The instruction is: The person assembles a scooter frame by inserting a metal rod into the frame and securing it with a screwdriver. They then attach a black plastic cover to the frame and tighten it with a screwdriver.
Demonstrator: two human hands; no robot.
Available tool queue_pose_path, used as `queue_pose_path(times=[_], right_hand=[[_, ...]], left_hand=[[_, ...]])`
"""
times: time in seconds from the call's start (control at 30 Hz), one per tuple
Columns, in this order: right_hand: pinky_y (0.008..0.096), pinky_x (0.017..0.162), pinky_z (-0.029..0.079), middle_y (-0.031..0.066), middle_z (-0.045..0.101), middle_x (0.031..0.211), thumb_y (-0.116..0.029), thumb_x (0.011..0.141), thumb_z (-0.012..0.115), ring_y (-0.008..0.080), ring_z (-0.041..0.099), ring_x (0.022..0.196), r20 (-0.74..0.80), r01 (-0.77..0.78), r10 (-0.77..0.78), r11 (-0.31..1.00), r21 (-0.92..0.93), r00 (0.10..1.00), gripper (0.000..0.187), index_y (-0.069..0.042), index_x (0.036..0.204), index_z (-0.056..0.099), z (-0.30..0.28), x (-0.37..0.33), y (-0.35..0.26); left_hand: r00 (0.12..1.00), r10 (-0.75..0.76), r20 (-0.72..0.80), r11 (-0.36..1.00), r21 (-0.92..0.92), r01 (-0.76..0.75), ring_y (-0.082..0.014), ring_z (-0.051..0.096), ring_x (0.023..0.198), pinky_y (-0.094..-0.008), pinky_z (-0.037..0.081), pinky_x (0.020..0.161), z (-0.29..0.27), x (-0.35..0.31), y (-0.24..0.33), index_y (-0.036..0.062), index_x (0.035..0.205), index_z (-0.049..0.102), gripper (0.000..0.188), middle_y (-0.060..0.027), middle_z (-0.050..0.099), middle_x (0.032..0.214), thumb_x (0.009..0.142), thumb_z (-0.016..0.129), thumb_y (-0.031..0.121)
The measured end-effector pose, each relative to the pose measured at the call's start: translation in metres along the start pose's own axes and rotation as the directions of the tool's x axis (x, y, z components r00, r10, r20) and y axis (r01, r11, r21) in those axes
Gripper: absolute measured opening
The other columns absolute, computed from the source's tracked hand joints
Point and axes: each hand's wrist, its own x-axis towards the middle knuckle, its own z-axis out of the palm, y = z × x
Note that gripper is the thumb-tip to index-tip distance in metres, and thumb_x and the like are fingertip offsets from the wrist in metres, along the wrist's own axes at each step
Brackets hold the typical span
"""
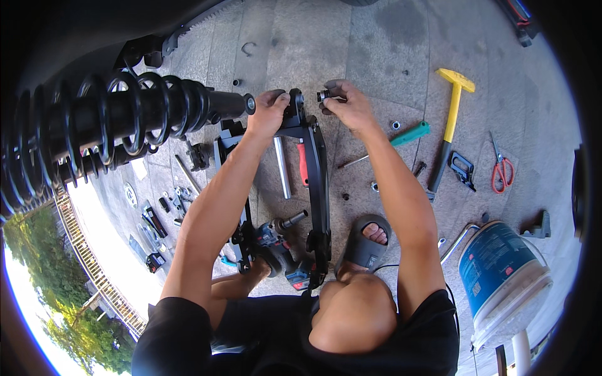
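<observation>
A black swingarm-like metal frame point(319, 182) stands in front of me, its far end reaching up between my hands. My left hand point(269, 114) is closed on that far end, thumb against the metal beside the round pivot eye. Just right of the eye and apart from it, my right hand point(348, 106) pinches a small dark ring-shaped part, like a bushing point(322, 96), between thumb and fingers. Close to my left hand is the lower eye point(250, 104) of a black coil-spring shock absorber point(135, 116).
Right of the frame lie a green-handled screwdriver point(411, 133), yellow hammer point(453, 106) and red-handled scissors point(502, 175). A blue bucket point(495, 266) stands at lower right. Below the frame's crosspiece are a metal tube point(283, 168), red handle point(303, 164) and cordless power tool point(276, 241). Small parts litter the left.
</observation>
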Motion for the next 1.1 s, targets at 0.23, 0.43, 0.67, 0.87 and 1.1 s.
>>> queue_pose_path(times=[0.23,0.43,0.67,0.87,1.1], right_hand=[[0.0291,0.068,0.054,0.0081,0.063,0.096,-0.009,0.094,0.054,0.0151,0.063,0.078,0.061,-0.091,0.086,0.991,0.094,0.994,0.025,-0.002,0.118,0.057,0.023,-0.001,0.000],[0.0279,0.063,0.051,0.0067,0.063,0.091,-0.012,0.094,0.058,0.0132,0.062,0.074,0.021,-0.104,0.102,0.984,0.146,0.995,0.023,-0.001,0.114,0.060,0.026,0.010,0.003],[0.0278,0.080,0.054,0.0083,0.066,0.100,-0.006,0.090,0.064,0.0151,0.065,0.089,-0.273,0.123,-0.098,0.989,0.076,0.957,0.032,0.001,0.121,0.059,0.018,0.009,0.004],[0.0323,0.087,0.051,0.0181,0.068,0.107,-0.011,0.085,0.069,0.0239,0.066,0.100,-0.090,0.131,-0.129,0.991,0.019,0.988,0.036,0.004,0.115,0.060,0.039,-0.001,-0.002],[0.0320,0.075,0.053,0.0172,0.069,0.095,-0.011,0.084,0.072,0.0216,0.068,0.086,-0.140,0.110,-0.116,0.992,-0.055,0.983,0.029,0.005,0.104,0.060,0.048,-0.013,-0.001]], left_hand=[[0.978,-0.188,0.090,0.982,0.047,0.185,-0.0132,0.060,0.075,-0.0271,0.048,0.069,0.004,0.006,0.009,-0.0058,0.103,0.067,0.040,-0.0052,0.066,0.085,0.087,0.070,0.031],[0.886,-0.352,0.303,0.887,-0.194,0.419,-0.0197,0.063,0.089,-0.0338,0.051,0.078,-0.009,0.020,0.013,-0.0047,0.108,0.062,0.042,-0.0098,0.066,0.098,0.088,0.070,0.032],[0.864,-0.330,0.379,0.852,-0.275,0.446,-0.0223,0.061,0.099,-0.0375,0.050,0.087,-0.015,0.024,0.009,-0.0019,0.116,0.059,0.041,-0.0118,0.065,0.106,0.091,0.067,0.030],[0.917,-0.310,0.251,0.887,-0.272,0.374,-0.0213,0.063,0.098,-0.0349,0.050,0.089,-0.010,0.017,0.008,-0.0044,0.122,0.056,0.042,-0.0121,0.065,0.110,0.094,0.063,0.025],[0.882,-0.234,0.410,0.899,-0.253,0.357,-0.0199,0.062,0.101,-0.0339,0.047,0.092,-0.014,0.021,0.002,-0.0046,0.127,0.053,0.041,-0.0111,0.064,0.112,0.097,0.056,0.022]])
